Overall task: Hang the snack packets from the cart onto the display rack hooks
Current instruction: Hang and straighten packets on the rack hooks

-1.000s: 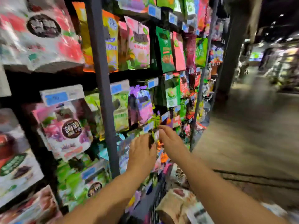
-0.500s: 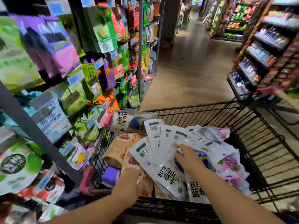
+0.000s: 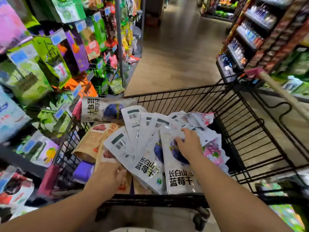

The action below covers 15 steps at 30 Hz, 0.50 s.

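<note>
Several white blueberry snack packets (image 3: 147, 161) lie fanned out in the black wire cart (image 3: 184, 90). My right hand (image 3: 189, 145) rests on the rightmost white packet (image 3: 180, 178), fingers stretched toward its top edge. Down at the cart's near left corner, my left hand (image 3: 107, 176) lies on a brown snack packet (image 3: 91, 141); its fingers bend downward and their tips are hidden. One more blueberry packet (image 3: 103, 109) leans at the far left corner. The display rack (image 3: 119, 47) on the left carries many hanging packets with blue price tags.
Pink-printed packets (image 3: 214, 151) lie at the right of the pile, and a purple item (image 3: 82, 171) sits low on the left. The cart's pink-ended handle bar (image 3: 274, 87) is at the right. Shelves of bottles (image 3: 247, 36) line the aisle's right side.
One second ago both hands were up at a rack hook. They have since dropped into the cart, and the view has turned down onto the fanned packets.
</note>
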{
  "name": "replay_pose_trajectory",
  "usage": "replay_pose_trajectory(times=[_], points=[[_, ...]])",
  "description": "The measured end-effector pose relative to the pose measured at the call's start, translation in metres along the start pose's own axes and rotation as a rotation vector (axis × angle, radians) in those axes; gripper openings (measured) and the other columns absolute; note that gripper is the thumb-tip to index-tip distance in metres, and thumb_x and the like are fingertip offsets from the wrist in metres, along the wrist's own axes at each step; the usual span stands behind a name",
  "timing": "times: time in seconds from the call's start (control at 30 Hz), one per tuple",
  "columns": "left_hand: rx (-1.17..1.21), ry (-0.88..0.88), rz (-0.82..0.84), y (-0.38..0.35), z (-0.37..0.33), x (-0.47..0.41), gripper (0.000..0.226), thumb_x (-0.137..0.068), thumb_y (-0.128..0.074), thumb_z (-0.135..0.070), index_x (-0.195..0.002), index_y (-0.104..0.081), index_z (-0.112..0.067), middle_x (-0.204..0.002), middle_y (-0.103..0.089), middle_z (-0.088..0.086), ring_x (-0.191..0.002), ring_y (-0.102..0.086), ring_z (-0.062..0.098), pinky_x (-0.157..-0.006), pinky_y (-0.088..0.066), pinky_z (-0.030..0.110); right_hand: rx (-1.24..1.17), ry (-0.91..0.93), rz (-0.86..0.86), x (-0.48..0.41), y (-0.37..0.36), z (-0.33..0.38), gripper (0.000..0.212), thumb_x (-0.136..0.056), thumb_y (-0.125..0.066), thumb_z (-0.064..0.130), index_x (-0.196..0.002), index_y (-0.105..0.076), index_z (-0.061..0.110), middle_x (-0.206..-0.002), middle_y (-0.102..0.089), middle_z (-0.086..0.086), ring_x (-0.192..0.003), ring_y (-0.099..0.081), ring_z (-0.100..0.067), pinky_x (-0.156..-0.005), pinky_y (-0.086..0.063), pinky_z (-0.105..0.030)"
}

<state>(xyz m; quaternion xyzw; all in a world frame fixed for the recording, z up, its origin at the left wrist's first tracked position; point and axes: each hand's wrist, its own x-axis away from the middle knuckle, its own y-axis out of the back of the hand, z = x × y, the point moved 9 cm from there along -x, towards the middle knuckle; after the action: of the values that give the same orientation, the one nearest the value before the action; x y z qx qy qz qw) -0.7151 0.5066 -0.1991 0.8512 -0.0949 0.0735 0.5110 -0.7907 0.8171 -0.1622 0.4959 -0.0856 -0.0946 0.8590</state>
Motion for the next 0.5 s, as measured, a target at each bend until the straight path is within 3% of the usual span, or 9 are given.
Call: replay_pose_trajectory(times=[0.27, 0.5], points=[[-0.001, 0.049, 0.041, -0.004, 0.0, -0.007, 0.029, -0.093, -0.043, -0.055, -0.095, -0.06, -0.031, -0.098, -0.059, -0.01, -0.089, -0.053, 0.011, -0.069, -0.04, 0.032, 0.096, -0.169, -0.1, -0.058, 0.007, -0.052, 0.056, -0.094, -0.053, 0.035, -0.142, -0.041, 0.009, -0.142, -0.046, -0.016, -0.13, -0.038, -0.035, -0.105, -0.035, -0.042], [-0.01, 0.079, 0.061, -0.011, 0.005, -0.021, 0.031, -0.091, -0.04, -0.061, -0.089, -0.057, -0.035, -0.093, -0.061, -0.01, -0.09, -0.059, 0.015, -0.072, -0.048, 0.034, 0.095, -0.276, -0.021, -0.107, -0.007, -0.083, 0.064, -0.097, -0.046, 0.035, -0.152, -0.023, 0.013, -0.16, -0.02, -0.011, -0.146, -0.017, -0.028, -0.116, -0.022, -0.044]])
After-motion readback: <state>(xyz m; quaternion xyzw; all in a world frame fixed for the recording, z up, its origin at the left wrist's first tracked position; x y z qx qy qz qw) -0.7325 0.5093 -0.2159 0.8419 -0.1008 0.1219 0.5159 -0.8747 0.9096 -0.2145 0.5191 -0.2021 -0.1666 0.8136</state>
